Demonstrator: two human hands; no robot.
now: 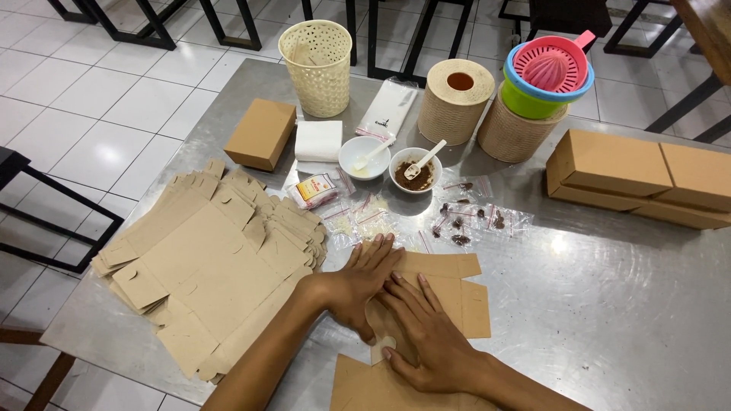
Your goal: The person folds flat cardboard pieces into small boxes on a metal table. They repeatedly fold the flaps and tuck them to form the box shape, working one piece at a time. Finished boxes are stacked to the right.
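Pressing flat, fingers spread, left hand (364, 283) and right hand (426, 335) both lie on the unfolded carton blank (449, 285), its long axis running away from the body, pinching nothing.

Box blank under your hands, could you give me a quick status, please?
Left hand and right hand flat, pressing box blank on table. Blank stack beside left hand, apart. Nothing in the way.

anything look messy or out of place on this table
Small clear plastic sachets lie scattered loosely before the two white bowls, some overlapping. The stack of flat brown cardboard box blanks is fanned unevenly. Nothing looks spilled or damaged.
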